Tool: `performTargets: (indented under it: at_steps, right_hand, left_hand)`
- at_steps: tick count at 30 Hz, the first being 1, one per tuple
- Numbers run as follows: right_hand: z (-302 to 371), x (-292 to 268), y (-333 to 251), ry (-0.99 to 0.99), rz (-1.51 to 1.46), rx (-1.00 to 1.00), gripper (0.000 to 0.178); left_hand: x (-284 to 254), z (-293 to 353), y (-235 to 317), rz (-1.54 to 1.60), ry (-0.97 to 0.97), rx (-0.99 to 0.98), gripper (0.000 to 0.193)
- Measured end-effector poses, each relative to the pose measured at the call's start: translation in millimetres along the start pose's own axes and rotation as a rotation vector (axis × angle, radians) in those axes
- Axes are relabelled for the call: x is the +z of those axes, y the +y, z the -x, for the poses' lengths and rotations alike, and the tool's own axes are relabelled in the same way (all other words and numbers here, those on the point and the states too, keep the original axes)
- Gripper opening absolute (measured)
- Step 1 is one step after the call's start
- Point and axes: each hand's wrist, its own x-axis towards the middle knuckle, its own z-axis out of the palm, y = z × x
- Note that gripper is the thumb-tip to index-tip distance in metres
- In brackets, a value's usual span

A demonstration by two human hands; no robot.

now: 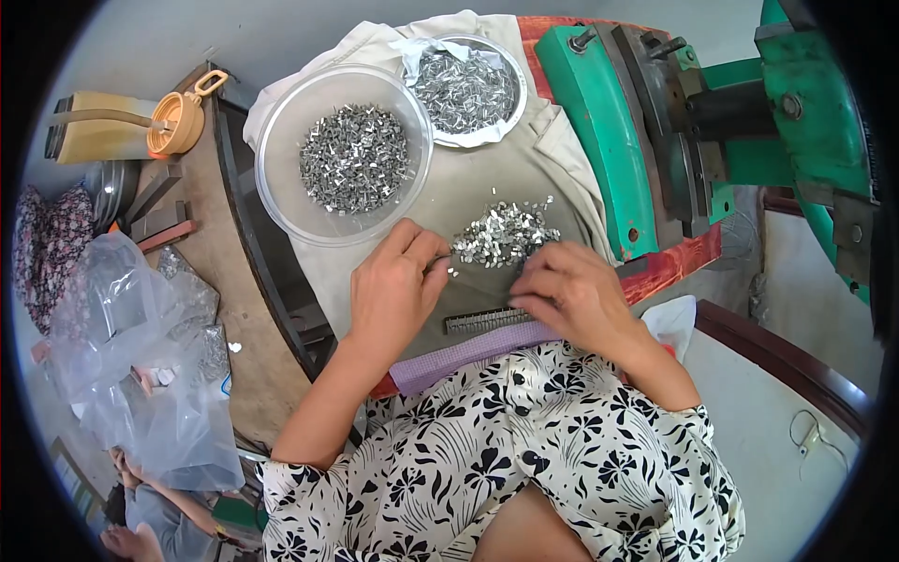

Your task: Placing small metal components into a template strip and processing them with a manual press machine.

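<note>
A heap of small shiny metal pieces (506,234) lies on the cloth-covered table in front of me. My left hand (395,281) is at the heap's left edge, thumb and forefinger pinched together; what is between the tips is too small to name. On the heap's near right side, my right hand (576,292) has its fingers curled in, and whatever they hold is hidden. Below the heap, close to my body, lies a narrow toothed metal strip (473,323). Its right end runs under my right fingers.
Beyond the heap stand a clear plastic tub (272,187) of small metal parts and a round bowl (518,108) of longer shiny ones. A green press (599,140) rises at the right. Leftward, a wooden table (253,347) bears plastic bags (140,328). Another person (159,515) is at lower left.
</note>
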Motion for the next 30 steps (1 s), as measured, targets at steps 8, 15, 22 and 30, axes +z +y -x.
performTargets:
  at_steps: [8, 15, 22, 30]
  right_hand:
    - [-71.7, -10.8, 14.2, 0.091, 0.170, -0.151, 0.006]
    - [-93.8, -14.1, 18.8, -0.149, 0.396, -0.282, 0.009]
    - [-97.8, -12.3, 25.4, -0.215, 0.453, -0.334, 0.011]
    - [-77.3, -7.4, 21.1, -0.120, 0.476, -0.273, 0.010]
  left_hand:
    - [-0.9, 3.5, 0.4, 0.028, -0.042, -0.027, 0.012]
    - [-2.0, 0.5, -0.7, 0.050, -0.038, -0.058, 0.015]
    - [8.3, -18.0, 17.4, -0.039, 0.056, 0.110, 0.015]
    - [25.9, -35.3, 15.6, -0.124, 0.031, 0.097, 0.012]
